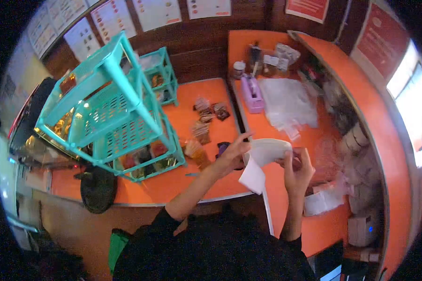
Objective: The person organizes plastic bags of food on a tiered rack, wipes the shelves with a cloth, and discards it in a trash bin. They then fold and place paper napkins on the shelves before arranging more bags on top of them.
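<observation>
Over the gap between the two orange counters I hold a roll of white paper (269, 149), its loose end hanging down at the lower left. My left hand (234, 152) grips the left side of the roll, index finger stretched along its upper edge. At the right end, the bent fingers and thumb of my right hand (297, 171) close on the roll. A small dark purple item (222, 149) lies just beyond my left hand, partly hidden by it. Several small clear packets (201, 131) of brown food are spread on the counter farther left.
A tall turquoise plastic rack (136, 93) with packets on its shelves stands at the left, a smaller rack (173, 77) behind it. On the right counter are a purple tape dispenser (253, 96), clear plastic bags (288, 100), a jar (239, 69) and a grey box (360, 230).
</observation>
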A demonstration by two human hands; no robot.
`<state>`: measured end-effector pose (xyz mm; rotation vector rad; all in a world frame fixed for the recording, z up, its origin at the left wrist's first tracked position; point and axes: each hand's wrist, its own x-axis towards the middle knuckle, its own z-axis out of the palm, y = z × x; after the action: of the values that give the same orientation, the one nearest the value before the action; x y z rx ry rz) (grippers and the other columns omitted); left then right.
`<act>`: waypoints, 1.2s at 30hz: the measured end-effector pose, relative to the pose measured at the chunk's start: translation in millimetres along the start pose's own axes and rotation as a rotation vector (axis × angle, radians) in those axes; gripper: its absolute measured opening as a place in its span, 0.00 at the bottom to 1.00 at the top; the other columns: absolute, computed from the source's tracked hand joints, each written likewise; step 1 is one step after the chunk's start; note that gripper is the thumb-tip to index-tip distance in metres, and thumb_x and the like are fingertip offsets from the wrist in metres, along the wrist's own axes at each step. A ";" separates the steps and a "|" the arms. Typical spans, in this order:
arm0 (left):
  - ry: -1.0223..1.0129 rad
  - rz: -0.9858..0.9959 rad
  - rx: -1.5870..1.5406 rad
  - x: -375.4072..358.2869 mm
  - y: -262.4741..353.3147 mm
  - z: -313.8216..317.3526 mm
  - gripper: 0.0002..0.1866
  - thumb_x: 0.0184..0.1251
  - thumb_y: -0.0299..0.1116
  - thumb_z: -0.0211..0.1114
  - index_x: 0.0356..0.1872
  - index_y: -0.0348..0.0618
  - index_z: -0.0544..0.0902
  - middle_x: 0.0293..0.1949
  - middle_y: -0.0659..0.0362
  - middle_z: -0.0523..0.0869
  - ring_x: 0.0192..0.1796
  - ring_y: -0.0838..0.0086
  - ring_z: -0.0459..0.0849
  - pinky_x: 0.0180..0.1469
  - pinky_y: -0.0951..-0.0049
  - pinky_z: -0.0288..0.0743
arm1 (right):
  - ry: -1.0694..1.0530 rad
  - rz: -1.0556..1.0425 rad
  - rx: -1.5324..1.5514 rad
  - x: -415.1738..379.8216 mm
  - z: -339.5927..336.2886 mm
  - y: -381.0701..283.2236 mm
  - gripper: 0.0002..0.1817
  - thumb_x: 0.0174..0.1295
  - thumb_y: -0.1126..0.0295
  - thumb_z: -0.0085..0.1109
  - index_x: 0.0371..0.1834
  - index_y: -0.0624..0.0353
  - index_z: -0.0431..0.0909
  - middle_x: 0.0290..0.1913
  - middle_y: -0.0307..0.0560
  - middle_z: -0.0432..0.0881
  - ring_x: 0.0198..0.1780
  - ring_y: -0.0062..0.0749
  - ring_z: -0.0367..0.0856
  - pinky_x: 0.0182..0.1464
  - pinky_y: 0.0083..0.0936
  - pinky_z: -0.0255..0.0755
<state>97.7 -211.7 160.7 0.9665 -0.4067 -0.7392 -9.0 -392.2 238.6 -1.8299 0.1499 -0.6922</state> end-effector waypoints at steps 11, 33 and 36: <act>0.953 -0.016 -0.027 -190.8 -113.8 -129.9 0.19 0.62 0.31 0.69 0.52 0.36 0.76 0.41 0.57 0.83 0.39 0.71 0.84 0.43 0.70 0.83 | -0.713 0.451 0.365 -79.2 209.5 121.4 0.04 0.63 0.74 0.55 0.32 0.60 0.72 0.29 0.48 0.81 0.27 0.36 0.86 0.27 0.26 0.82; 1.290 0.407 0.521 -318.6 -146.4 -223.2 0.18 0.59 0.21 0.67 0.51 0.33 0.74 0.43 0.54 0.84 0.43 0.71 0.85 0.41 0.72 0.81 | -0.869 -0.153 -0.177 -179.6 340.7 115.8 0.16 0.52 0.68 0.68 0.42 0.61 0.80 0.38 0.51 0.75 0.39 0.42 0.81 0.40 0.34 0.76; 1.312 0.351 0.468 -315.7 -148.4 -232.7 0.21 0.57 0.23 0.70 0.50 0.33 0.73 0.43 0.52 0.84 0.45 0.70 0.84 0.45 0.70 0.80 | -0.748 -0.193 -0.040 -187.3 350.8 138.2 0.14 0.52 0.72 0.67 0.42 0.62 0.80 0.31 0.49 0.77 0.30 0.38 0.81 0.33 0.30 0.76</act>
<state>-33.7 101.5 -85.1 1.5468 0.4323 0.4061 53.1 -75.0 -31.1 -2.0398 -0.5116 -0.0969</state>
